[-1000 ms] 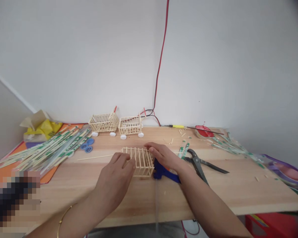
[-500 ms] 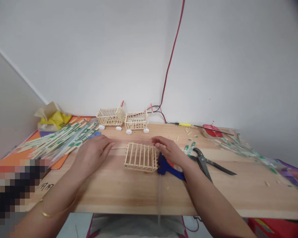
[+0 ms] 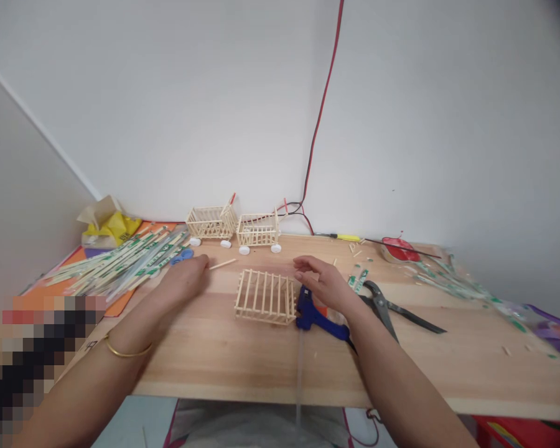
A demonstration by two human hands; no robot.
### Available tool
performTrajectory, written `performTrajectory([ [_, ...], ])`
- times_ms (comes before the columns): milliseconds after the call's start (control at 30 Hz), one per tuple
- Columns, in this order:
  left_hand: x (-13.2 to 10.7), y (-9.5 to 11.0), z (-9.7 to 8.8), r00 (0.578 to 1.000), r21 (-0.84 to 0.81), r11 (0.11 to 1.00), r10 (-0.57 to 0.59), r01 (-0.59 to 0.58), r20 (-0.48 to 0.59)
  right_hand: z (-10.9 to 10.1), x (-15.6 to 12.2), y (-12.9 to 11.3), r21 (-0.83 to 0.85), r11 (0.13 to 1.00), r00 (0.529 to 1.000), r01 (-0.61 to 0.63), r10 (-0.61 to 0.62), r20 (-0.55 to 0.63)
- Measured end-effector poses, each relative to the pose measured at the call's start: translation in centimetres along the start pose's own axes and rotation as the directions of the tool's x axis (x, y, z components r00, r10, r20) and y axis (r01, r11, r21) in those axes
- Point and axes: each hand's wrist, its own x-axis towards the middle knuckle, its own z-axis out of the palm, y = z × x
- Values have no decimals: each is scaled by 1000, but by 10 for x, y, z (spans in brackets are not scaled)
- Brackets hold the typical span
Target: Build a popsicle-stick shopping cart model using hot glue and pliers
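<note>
A short thin wooden stick [image 3: 223, 264] juts from the fingertips of my left hand [image 3: 186, 280], which is closed on its near end. Between my hands lies a small slatted frame of wooden sticks [image 3: 265, 296], with nothing touching it from my left side. My right hand [image 3: 324, 283] hovers at the frame's right end, fingers loosely curved and apart, holding nothing visible. Just beneath it rests a blue glue gun [image 3: 326, 323] with a clear glue stick pointing toward the table's front edge. Blue round pieces [image 3: 182, 256] lie beside my left hand.
Two small stick carts with white wheels, a left cart [image 3: 211, 223] and a right cart [image 3: 257, 230], stand by the wall. Wrapped chopsticks [image 3: 126, 261] pile up at left. Black-handled pliers [image 3: 413, 317], a yellow-handled tool [image 3: 348, 237] and red tape roll [image 3: 400, 249] lie right.
My left hand has moved slightly away from me, and the stick in it now tilts upward at its right end. My right hand has barely moved. The camera view has shifted a little.
</note>
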Motion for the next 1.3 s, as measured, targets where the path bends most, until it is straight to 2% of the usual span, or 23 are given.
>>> performTrajectory([
  [167, -3, 3, -15, 998, -83, 996, 17, -23, -66, -1, -1, 0, -20, 1000, 1000, 15, -16, -16],
  [333, -5, 17, -24, 974, -245, 956, 118, -164, -195, 2, 0, -1, -53, 996, 996, 65, -68, -56],
  [467, -7, 36, -32, 953, -270, 930, 188, -250, -237, 4, 0, -6, -67, 989, 979, 135, -143, -142],
  [600, -10, 64, -35, 917, -243, 899, 301, -364, -262, 8, -2, -20, -62, 966, 938, 251, -258, -230],
  [667, -11, 80, -34, 891, -213, 882, 356, -420, -280, 9, -3, -29, -63, 951, 930, 303, -309, -197],
  [767, -10, 96, -34, 864, -161, 866, 421, -473, -275, 9, -4, -39, -126, 937, 939, 326, -336, -70],
  [867, -7, 95, -37, 867, -130, 874, 427, -468, -256, 2, -5, -39, -229, 929, 952, 290, -305, -32],
  [967, -5, 79, -43, 884, -165, 890, 368, -425, -290, -12, -6, -32, -282, 929, 957, 239, -275, -96],
  [1067, -8, 66, -45, 896, -236, 888, 317, -396, -309, -22, -7, -24, -298, 926, 962, 231, -263, -74],
  [1233, -12, 66, -36, 892, -294, 859, 331, -419, -307, -17, -9, -25, -274, 928, 967, 252, -253, 34],
  [1300, -10, 68, -31, 888, -299, 854, 331, -425, -319, -14, -10, -30, -351, 907, 972, 231, -233, 38],
])
